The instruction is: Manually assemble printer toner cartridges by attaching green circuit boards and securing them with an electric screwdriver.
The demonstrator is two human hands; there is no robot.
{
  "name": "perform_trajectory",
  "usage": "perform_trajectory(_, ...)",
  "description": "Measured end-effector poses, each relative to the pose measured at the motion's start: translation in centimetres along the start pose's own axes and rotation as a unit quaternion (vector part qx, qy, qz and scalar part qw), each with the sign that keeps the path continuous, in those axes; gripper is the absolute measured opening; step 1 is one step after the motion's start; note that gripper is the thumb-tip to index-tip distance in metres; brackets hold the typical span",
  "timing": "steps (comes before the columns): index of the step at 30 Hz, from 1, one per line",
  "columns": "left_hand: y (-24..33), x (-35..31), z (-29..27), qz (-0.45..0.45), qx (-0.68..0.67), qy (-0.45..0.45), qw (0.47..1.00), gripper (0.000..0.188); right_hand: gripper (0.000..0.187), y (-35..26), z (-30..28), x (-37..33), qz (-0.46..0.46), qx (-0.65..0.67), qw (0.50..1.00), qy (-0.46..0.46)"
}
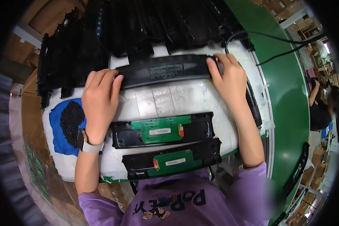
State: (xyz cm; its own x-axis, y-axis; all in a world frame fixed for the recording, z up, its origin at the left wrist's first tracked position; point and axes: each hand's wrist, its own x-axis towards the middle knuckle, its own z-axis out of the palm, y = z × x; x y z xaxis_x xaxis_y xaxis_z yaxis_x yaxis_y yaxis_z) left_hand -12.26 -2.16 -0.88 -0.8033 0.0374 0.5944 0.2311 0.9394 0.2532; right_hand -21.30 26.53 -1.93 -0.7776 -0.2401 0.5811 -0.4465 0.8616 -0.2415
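Note:
A long black plastic panel [135,77] with a display window [166,70] lies crosswise over the white work surface. At its left end, my left hand [100,92] is closed with the thumb and fingers gripping the edge. The right end is pinched by my right hand [229,75]. Nearer to me are two more black panels, one [124,135] behind the other [135,164], each with a green circuit board [145,135] and a small red-and-white connector. Beside my left wrist, a heap of tiny black screw-like pieces [72,118] sits on a blue cloth [55,124].
Many black plastic parts [139,28] are stacked along the far side. A black rod-shaped tool [253,103] lies to the right of my right forearm, and a black cable [269,34] loops beyond it. Past the green surface [290,98], another person [322,109] is at the far right.

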Motion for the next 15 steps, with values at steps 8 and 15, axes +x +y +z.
perform_trajectory(8, 2.4, -3.8, -4.4, -0.207, 0.003, -0.182, 0.961, 0.030, 0.044, 0.7, 1.5, 0.0, 0.038, 0.049, 0.998, -0.026)
perform_trajectory(15, 2.5, -5.7, -6.4, -0.019, -0.102, -0.300, 0.948, 0.066, 0.031, -1.1, -6.4, -0.5, 0.034, 0.141, 0.910, -0.390)
